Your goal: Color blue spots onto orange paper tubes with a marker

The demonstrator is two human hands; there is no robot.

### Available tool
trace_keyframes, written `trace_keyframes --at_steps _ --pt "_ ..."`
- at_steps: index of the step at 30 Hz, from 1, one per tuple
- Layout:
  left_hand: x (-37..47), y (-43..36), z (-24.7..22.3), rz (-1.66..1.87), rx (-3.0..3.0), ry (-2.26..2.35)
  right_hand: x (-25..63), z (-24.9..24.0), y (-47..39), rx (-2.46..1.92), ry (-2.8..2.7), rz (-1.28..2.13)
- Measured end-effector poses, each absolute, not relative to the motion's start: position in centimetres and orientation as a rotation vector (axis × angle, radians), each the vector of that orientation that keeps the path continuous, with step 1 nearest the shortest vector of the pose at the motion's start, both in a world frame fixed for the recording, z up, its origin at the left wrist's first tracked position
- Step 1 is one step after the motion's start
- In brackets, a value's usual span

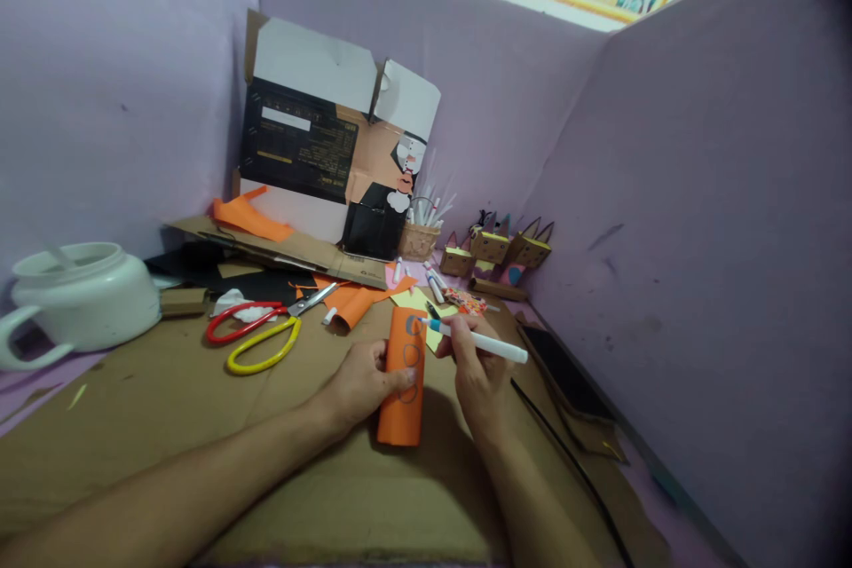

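Note:
An orange paper tube (pixel 399 422) stands out over the cardboard mat, tilted slightly, with several ovals drawn down its side. The top oval is partly coloured blue. My left hand (pixel 365 383) is closed around the tube's middle, its thumb lying across the front. In my right hand (pixel 480 377) is a white felt-tip marker (pixel 493 344) with a blue collar, and its tip meets the tube at the top oval. The marker's cap (pixel 329 316), or one like it, lies by the orange scraps. Fingers behind the tube are hidden.
Scissors (pixel 293 319) with red and yellow handles lie to the left, near a white mug-like pot (pixel 86 302). Behind stand a flattened box (pixel 299 142) and a basket of markers (pixel 419 240). Small cardboard animal figures (pixel 491 247) are back right; a dark phone-like slab (pixel 565 373) lies right.

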State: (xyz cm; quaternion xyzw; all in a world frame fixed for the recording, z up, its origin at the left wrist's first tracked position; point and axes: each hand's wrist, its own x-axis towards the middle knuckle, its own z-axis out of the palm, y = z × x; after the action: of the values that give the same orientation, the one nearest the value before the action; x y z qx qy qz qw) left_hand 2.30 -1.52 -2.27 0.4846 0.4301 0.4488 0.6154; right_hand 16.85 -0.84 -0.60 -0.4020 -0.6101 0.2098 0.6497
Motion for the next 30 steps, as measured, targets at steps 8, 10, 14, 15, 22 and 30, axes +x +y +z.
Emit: trace_keyframes --at_steps 8,10,14,15,22,30 --pt "2.40 -1.58 -2.10 1.032 1.154 0.990 16.81 -0.81 -0.66 -0.907 -1.409 0.468" --pt "2.41 -1.63 -2.05 1.035 1.149 1.003 16.85 -0.86 -0.61 -0.914 -1.413 0.460" --pt "2.39 -1.69 -2.07 1.038 1.135 0.995 16.91 -0.97 -0.49 -0.933 -1.418 0.443" --pt "2.38 -1.69 -2.07 1.038 1.136 0.987 16.92 -0.99 -0.46 -0.934 -1.419 0.443" --pt "2.37 -1.68 -2.06 1.043 1.141 0.998 16.93 -1.16 -0.41 -0.924 -1.411 0.485" --pt "2.34 -1.61 -2.21 1.048 1.151 0.982 16.91 -0.70 -0.75 -0.954 -1.428 0.496"
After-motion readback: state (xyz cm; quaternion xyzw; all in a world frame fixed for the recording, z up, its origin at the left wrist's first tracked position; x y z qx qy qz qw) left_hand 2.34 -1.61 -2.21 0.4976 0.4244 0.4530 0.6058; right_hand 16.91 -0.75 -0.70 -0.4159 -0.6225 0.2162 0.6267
